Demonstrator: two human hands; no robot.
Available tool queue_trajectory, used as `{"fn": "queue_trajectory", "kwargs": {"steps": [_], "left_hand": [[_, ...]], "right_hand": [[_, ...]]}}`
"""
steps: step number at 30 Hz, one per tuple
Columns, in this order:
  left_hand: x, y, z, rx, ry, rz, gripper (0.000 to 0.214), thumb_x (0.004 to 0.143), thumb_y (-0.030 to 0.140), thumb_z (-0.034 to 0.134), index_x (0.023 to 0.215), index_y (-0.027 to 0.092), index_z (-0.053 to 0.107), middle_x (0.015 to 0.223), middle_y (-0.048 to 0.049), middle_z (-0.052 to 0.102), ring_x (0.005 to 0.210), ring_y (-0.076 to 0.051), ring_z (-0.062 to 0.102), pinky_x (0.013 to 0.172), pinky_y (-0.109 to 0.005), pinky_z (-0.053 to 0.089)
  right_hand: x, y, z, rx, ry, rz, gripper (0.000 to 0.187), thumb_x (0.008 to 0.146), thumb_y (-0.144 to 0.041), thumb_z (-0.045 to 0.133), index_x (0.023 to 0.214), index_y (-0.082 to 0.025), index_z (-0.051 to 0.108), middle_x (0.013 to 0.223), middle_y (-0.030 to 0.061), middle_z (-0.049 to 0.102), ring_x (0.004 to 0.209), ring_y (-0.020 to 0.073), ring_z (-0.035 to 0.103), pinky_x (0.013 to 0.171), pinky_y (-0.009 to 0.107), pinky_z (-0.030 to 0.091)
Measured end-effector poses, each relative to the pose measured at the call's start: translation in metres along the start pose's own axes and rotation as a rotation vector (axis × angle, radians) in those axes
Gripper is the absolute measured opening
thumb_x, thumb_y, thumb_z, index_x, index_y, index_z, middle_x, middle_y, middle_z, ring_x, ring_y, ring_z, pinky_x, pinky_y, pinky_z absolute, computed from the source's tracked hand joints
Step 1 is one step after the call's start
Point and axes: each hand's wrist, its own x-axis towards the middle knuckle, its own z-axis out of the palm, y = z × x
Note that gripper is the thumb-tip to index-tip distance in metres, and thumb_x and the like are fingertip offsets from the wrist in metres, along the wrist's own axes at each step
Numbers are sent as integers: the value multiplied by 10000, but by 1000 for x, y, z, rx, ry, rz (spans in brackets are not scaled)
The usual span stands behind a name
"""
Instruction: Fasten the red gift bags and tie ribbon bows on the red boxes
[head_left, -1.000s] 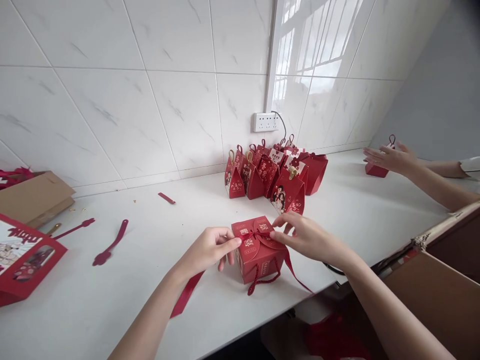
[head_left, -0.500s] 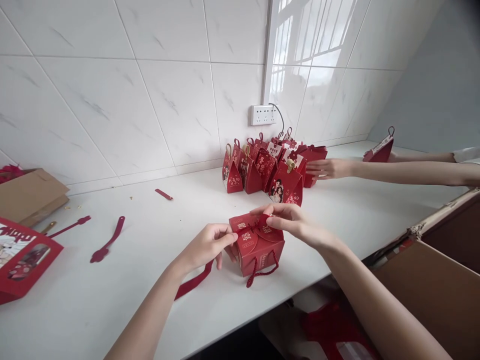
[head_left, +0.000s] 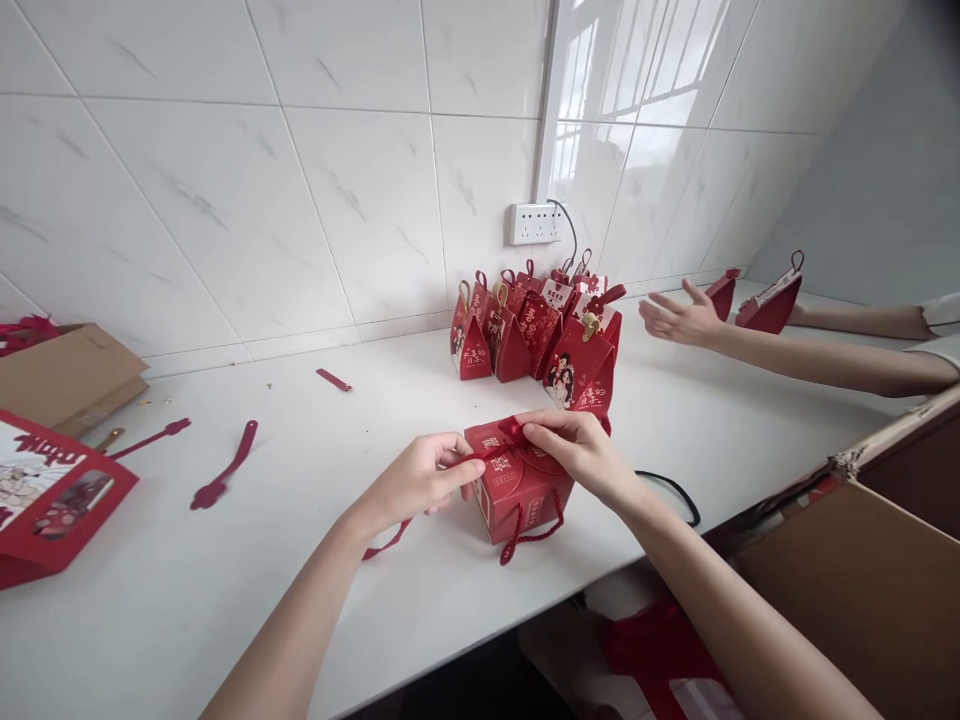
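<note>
My left hand (head_left: 420, 480) is closed, pinching a red ribbon (head_left: 486, 455) just beside the small red gift box (head_left: 517, 495). My right hand (head_left: 574, 450) rests on the box's top with its fingers pinched shut on the same ribbon. The box stands upright near the front edge of the white worktop (head_left: 300, 580), a cord handle hanging down its front. Behind it, near the tiled wall, a cluster of finished red boxes (head_left: 525, 340) stands together. To their right is another person's open hand (head_left: 679, 318).
</note>
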Motion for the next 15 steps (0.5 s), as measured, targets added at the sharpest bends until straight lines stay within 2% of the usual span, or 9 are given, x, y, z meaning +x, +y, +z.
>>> {"fn": "queue_trajectory", "kwargs": {"steps": [6, 8, 12, 15], "left_hand": [[-3, 3, 2, 47, 69, 10, 217, 776, 356, 574, 923, 207, 516, 606, 51, 558, 421, -42, 351, 403, -165, 278], [-4, 2, 2, 76, 86, 50, 198, 782, 365, 566, 887, 200, 535, 612, 43, 560, 431, -47, 363, 403, -167, 278], [-6, 2, 3, 123, 124, 49, 250, 821, 436, 498, 796, 188, 524, 638, 27, 581, 436, -60, 385, 428, -193, 327], [-10, 7, 1, 208, 146, 70, 344, 850, 493, 430, 708, 184, 484, 581, 41, 537, 438, -64, 367, 459, -206, 315]], "right_hand": [[1, -1, 6, 24, 75, -18, 132, 729, -303, 651, 777, -180, 644, 824, 38, 709, 800, 181, 654, 736, 282, 490], [1, 0, 7, 75, 108, 6, 180, 680, -312, 700, 758, -180, 605, 791, 30, 707, 775, 173, 659, 705, 268, 496], [0, -1, 8, 142, 123, 121, 287, 645, -303, 734, 873, -186, 605, 759, 21, 722, 729, 172, 677, 627, 252, 513], [0, -5, 9, 80, 103, 75, 184, 667, -287, 719, 808, -177, 674, 785, 34, 734, 755, 174, 685, 669, 250, 523]]}}
